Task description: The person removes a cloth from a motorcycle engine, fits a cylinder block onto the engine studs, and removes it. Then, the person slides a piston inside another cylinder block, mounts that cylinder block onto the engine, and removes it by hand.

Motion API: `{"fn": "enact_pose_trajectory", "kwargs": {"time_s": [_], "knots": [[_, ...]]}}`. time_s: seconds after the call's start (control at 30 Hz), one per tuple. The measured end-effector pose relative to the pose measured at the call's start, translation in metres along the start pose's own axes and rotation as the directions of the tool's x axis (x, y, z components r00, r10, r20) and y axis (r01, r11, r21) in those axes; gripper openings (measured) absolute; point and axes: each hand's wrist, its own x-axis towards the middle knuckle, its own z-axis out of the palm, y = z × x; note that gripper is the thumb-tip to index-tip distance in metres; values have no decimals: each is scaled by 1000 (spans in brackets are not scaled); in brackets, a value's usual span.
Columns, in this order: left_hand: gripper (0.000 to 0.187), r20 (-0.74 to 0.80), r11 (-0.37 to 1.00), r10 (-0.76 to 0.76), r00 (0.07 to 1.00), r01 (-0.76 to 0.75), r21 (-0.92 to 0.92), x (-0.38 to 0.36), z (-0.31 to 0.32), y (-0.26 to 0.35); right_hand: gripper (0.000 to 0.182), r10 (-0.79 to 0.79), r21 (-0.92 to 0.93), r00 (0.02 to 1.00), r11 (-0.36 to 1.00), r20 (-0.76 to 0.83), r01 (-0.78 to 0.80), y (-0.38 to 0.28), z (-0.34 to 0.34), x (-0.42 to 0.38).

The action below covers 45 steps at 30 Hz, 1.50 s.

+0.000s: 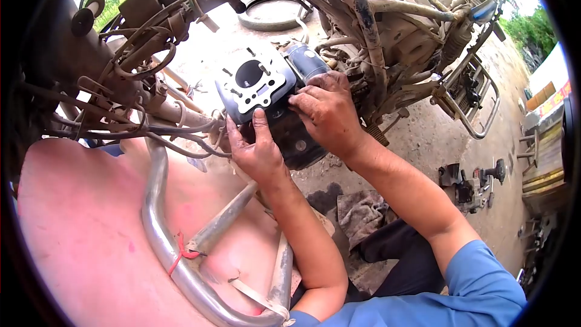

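Observation:
An engine cylinder block [273,87] with a round bore and upright studs sits on the motorcycle's dark engine [290,139]. My left hand [257,148] grips its near left corner, thumb up against the edge and the other fingers along the side, partly hidden. At the block's right side, my right hand [327,109] has its fingers curled and pressed together. Whatever lies between those fingertips is hidden. Just behind that hand is a dark cylindrical part [307,60], close to the block.
Motorcycle frame tubes [366,24] arch over the engine, with cables [181,130] at left. A bent metal guard bar [157,206] and pink panel [85,224] are near me. A tyre [272,15] lies beyond. Rags [361,212] and tools [469,188] lie on the ground.

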Motion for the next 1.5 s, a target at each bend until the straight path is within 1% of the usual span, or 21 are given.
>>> {"fn": "enact_pose_trajectory", "kwargs": {"time_s": [0.03,0.07,0.1,0.33,0.43,0.47,0.5,0.63,0.7,0.8,0.83,0.87,0.9,0.97,1.07,1.13,1.17,1.2,1.27,1.37,1.5], "knots": [[54,-15,1000,-2,1000,2,20,1,0,-2,18,-5,3,1000,1000,4,5,0,2,0],[54,-21,1000,-1,1000,2,19,2,0,-2,10,-17,-11,999,1000,-27,17,1,3,0],[55,-21,1000,12,1000,-12,25,2,-1,-4,8,-30,-24,998,999,-56,29,1,5,0],[56,-18,999,27,999,-26,45,1,0,0,11,-71,-146,997,987,-4,69,0,8,3],[55,-12,999,23,1000,-23,46,1,1,3,12,-75,-176,996,981,42,81,-2,7,4],[54,-7,999,14,1000,-14,41,0,1,3,5,-37,-196,994,979,107,57,-5,4,5],[54,-3,999,13,1000,-12,43,0,0,3,13,6,-218,985,975,171,32,-7,2,4],[53,-5,1000,-9,1000,9,9,0,1,4,15,42,-206,994,978,103,-20,-15,4,0],[52,2,1000,-8,1000,8,4,0,2,6,18,109,-202,993,974,45,-98,-17,5,0],[52,-3,1000,-13,1000,13,-5,-1,5,7,16,98,-208,994,974,38,-88,-17,7,2],[44,-14,1000,-11,1000,11,-18,-1,6,6,16,99,-209,994,974,36,-89,-17,7,5],[37,-26,1000,-10,1000,9,-30,-2,6,7,15,147,-215,987,968,60,-131,-20,8,7],[37,-24,1000,-10,1000,9,-29,-3,7,8,15,194,-222,977,960,83,-172,-21,8,9],[37,-2,996,-24,1000,24,-89,-3,8,10,15,179,-235,982,958,56,-161,-20,10,8],[36,-4,1000,16,1000,-16,-23,-1,5,4,17,172,-242,985,957,26,-161,-20,11,5],[36,4,999,24,1000,-24,-26,1,3,1,18,181,-242,983,955,20,-171,-22,7,6],[35,8,999,32,999,-32,-31,1,4,2,19,180,-195,983,965,20,-173,-25,3,6],[35,8,999,29,1000,-29,-31,1,4,3,20,180,-148,983,973,21,-175,-26,1,6],[45,-17,996,-23,1000,22,-91,-2,5,7,21,163,-166,986,974,25,-157,-24,6,0],[45,-11,992,-49,999,47,-120,-2,6,9,20,148,-192,989,972,30,-139,-21,8,-1],[44,-11,999,-16,1000,15,-44,0,3,4,18,167,-229,985,961,43,-153,-17,11,0]]}}
